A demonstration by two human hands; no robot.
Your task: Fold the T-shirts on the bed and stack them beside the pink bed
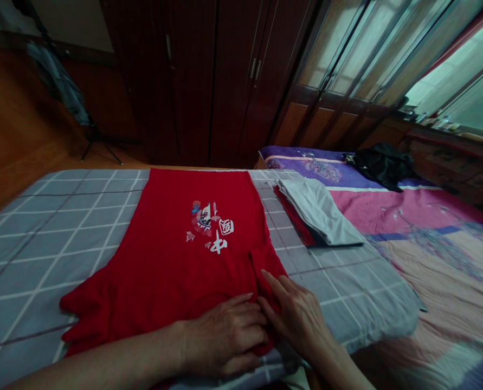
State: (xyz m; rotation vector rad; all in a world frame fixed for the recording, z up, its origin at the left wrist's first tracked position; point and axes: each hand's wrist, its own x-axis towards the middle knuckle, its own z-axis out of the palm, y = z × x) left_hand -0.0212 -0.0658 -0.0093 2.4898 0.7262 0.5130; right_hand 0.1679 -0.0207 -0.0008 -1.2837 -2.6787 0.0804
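Note:
A red T-shirt [163, 260] lies spread on the bed, with a white and coloured print on its front and its hem toward the far side. One sleeve sticks out at the left; near the right edge the cloth is folded over. My left hand [229, 336] rests on the near part of the shirt, fingers extended and slightly bent. Beside it, my right hand [296, 311] lies on the folded cloth at the right, thumb and index finger apart. The two hands nearly meet at the fold.
Folded clothes [318, 211], light grey over red and dark, lie on the grey checked bedsheet [82, 216]. A second bed with a patterned cover [412, 216] adjoins at right, bearing a black garment [381, 162]. Dark wardrobes [225, 81] and a tripod stand [95, 143] are behind.

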